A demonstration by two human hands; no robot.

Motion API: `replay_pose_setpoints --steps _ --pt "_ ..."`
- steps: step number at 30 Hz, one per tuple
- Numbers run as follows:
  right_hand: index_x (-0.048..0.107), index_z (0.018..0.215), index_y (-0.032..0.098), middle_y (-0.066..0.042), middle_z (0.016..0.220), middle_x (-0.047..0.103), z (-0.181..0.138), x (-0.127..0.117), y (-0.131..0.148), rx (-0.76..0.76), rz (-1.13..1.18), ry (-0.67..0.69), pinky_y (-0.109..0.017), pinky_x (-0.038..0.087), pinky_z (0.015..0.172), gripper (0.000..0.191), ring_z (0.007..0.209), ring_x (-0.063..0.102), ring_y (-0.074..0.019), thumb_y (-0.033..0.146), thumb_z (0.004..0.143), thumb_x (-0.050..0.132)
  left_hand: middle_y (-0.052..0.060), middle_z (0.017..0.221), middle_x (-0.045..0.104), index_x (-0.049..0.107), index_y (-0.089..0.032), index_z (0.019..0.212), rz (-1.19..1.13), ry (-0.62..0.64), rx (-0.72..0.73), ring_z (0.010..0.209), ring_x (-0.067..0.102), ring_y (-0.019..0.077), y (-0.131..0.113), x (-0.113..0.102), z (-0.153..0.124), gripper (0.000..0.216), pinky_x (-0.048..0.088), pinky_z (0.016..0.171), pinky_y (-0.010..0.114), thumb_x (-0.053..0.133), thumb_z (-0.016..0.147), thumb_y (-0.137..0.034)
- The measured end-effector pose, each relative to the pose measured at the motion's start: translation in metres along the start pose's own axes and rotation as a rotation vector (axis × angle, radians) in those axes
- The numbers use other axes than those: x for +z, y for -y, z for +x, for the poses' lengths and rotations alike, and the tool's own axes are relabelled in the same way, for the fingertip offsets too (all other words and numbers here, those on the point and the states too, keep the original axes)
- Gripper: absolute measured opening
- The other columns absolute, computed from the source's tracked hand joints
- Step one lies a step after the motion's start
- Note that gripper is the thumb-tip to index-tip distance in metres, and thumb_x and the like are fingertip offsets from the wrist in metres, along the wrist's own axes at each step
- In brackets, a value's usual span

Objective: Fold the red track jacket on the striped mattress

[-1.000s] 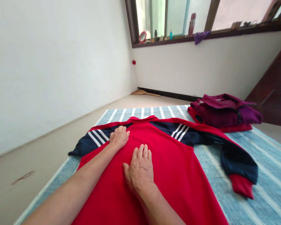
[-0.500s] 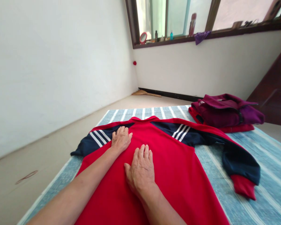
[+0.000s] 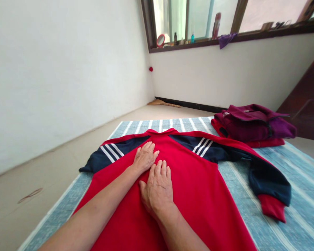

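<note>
A red jacket [image 3: 196, 188] with navy shoulders and sleeves and white stripes lies spread out, collar away from me. My left hand [image 3: 146, 156] rests flat on its upper back, just below the collar, fingers stretched out. Slightly nearer and to the right, my right hand [image 3: 158, 186] also lies flat on the red cloth, fingers extended and thumb apart. Neither hand grips the fabric. The right-side sleeve bends toward me and ends in a red cuff [image 3: 272, 208]. On the left, the sleeve's end is out of sight beyond the edge.
Under the jacket is a blue-and-white striped cloth [image 3: 300, 181]. Folded maroon and red clothes [image 3: 251, 125] are stacked at the far right. A broom [image 3: 163, 103] lies on the floor in the corner. The windowsill [image 3: 193, 45] holds a mirror, bottles and a purple cloth [image 3: 226, 40].
My left hand has slid right, from near the navy left shoulder toward the middle of the red back, closer to my right hand. My right hand has stayed in place.
</note>
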State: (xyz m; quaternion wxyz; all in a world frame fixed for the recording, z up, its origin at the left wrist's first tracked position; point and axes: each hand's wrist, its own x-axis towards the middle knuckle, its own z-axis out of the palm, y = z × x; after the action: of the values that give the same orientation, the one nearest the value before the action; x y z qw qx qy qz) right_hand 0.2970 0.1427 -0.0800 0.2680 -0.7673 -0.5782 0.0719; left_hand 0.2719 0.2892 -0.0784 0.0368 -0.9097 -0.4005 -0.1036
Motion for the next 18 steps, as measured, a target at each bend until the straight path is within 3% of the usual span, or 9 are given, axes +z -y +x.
replay_pose_setpoints --steps 2,5,9,13,18 --pt "0.039 0.135 -0.004 -0.028 0.141 0.032 0.0 0.0 0.0 0.003 -0.003 0.004 -0.05 0.017 0.108 0.068 0.134 0.019 -0.0391 0.041 0.085 0.05 0.016 0.137 0.046 0.05 -0.015 0.123 -0.005 -0.039 0.05 0.129 0.039 0.0248 -0.002 -0.004 0.0 0.038 0.033 0.104 0.044 0.045 0.089 -0.03" --pt "0.041 0.134 -0.004 -0.027 0.141 0.032 0.0 -0.001 0.001 0.006 -0.008 0.01 -0.05 0.017 0.108 0.067 0.134 0.019 -0.0388 0.042 0.085 0.049 0.013 0.139 0.044 0.051 -0.017 0.124 -0.034 -0.096 0.242 0.131 0.035 0.024 -0.003 -0.01 0.002 0.038 0.03 0.106 0.044 0.044 0.089 -0.029" --pt "0.042 0.133 -0.004 -0.027 0.141 0.032 0.001 -0.002 0.001 0.019 -0.01 0.019 -0.05 0.017 0.108 0.067 0.135 0.018 -0.0378 0.042 0.085 0.05 0.008 0.142 0.042 0.052 -0.021 0.125 -0.047 0.009 0.429 0.134 0.03 0.0212 0.002 -0.01 0.008 0.037 0.027 0.108 0.042 0.04 0.091 -0.031" --pt "0.04 0.135 -0.003 -0.028 0.141 0.032 0.001 -0.002 0.001 0.012 -0.006 0.022 -0.05 0.016 0.108 0.067 0.134 0.018 -0.0385 0.042 0.086 0.049 0.009 0.146 0.036 0.045 -0.02 0.133 -0.047 0.153 0.365 0.136 0.027 0.0209 0.006 -0.006 0.014 0.045 0.027 0.108 0.041 0.036 0.093 -0.039" --pt "0.038 0.136 -0.003 -0.027 0.142 0.031 0.0 0.001 0.0 0.002 -0.018 0.001 -0.05 0.016 0.108 0.067 0.135 0.018 -0.0381 0.041 0.086 0.048 0.007 0.147 0.035 0.042 -0.022 0.135 -0.126 0.196 0.297 0.136 0.026 0.0208 0.006 -0.003 0.016 0.047 0.025 0.108 0.044 0.035 0.093 -0.042"
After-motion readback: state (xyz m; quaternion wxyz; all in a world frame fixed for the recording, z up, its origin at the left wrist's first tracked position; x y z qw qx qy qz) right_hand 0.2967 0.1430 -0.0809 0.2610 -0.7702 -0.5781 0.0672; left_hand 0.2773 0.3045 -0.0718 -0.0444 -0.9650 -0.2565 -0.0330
